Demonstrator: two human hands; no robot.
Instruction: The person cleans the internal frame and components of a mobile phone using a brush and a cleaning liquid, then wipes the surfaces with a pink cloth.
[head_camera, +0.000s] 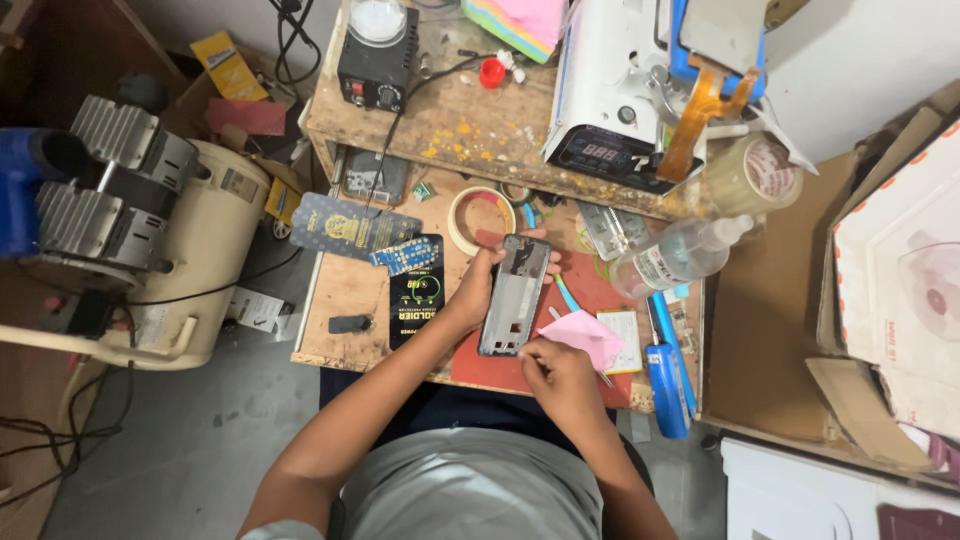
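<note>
left hand (478, 290) clamped on phone frame (514, 295) left edge | right hand (556, 375) pinching pink cloth (585, 335) at bottom edge

both bare arms reach forward from the body, elbows bent. the left hand (478, 290) is curled in a grip, thumb on one side, fingers on the other. the right hand (553, 375) is bunched, fingertips pinched together.

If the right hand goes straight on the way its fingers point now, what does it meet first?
The right hand points up and left, toward the lower end of the grey phone frame that the left hand holds. It would likely meet that frame first; it already looks very close, though depth is unclear.
</note>
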